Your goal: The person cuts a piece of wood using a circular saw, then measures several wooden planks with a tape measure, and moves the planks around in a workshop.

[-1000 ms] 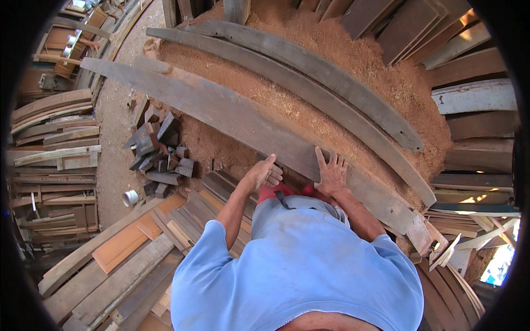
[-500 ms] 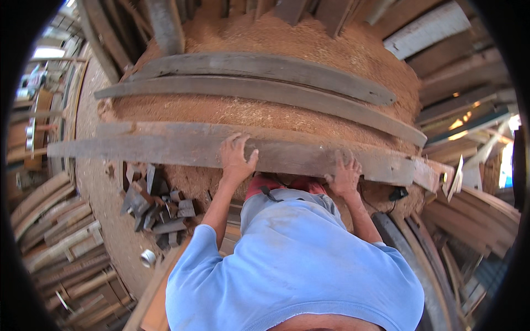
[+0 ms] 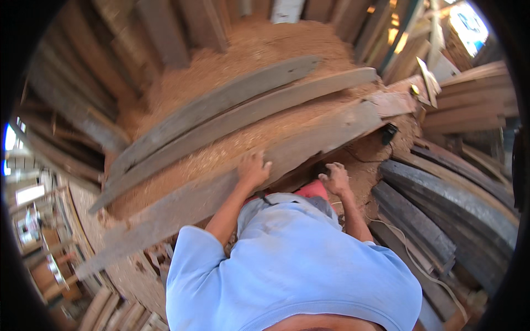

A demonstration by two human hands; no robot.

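Note:
A long, weathered wooden plank [image 3: 309, 142] lies across in front of me, slanting from lower left to upper right. My left hand [image 3: 254, 171] rests on its top face near the middle, fingers slightly bent and thumb apart. Just off the plank's near edge is my right hand [image 3: 335, 180], its fingers apart and curled a little, with nothing seen in it. A short reddish wood piece [image 3: 392, 103] sits at the plank's right end.
Beyond the plank lie two grey boards, a nearer one [image 3: 237, 122] and a farther one [image 3: 215, 110], on sawdust [image 3: 259, 49]. A small black object [image 3: 388, 134] sits right of the plank. Dark beams [image 3: 450, 190] and a pale cord [image 3: 406, 243] lie at the right.
The view has turned, so the plank and boards now slant upward to the right. My right hand has come off the plank toward me; the left stays on it.

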